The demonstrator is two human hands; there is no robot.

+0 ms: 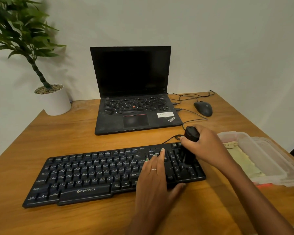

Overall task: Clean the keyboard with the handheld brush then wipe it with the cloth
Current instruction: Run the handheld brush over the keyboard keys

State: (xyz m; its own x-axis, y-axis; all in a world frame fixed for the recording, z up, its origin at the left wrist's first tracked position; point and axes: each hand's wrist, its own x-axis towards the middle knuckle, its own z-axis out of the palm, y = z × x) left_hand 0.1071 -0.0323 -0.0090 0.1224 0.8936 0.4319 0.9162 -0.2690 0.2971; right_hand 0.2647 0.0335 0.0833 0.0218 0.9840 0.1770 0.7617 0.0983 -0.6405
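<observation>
The right hand (204,146) has its fingers curled round the round black handle of a handheld brush (191,134), whose dark bristle end blurs over the number pad of the wide black plastic keyboard (95,175). The left hand (155,173) lies flat on the keys just left of that pad, fingers straight and slightly spread, thumb hooked over the keyboard's near edge.

The keyboard sits on a warm brown wooden table (75,126) pushed against a plain pale wall (227,39). Behind it stands an open black laptop (132,92) with a dark screen, a black corded mouse (203,108) to its right, and a green leafy plant in a white pot (55,100) at the far left corner.

On the table's right edge rests a clear plastic container (268,155), holding a pale yellow-green folded cloth (243,161).
</observation>
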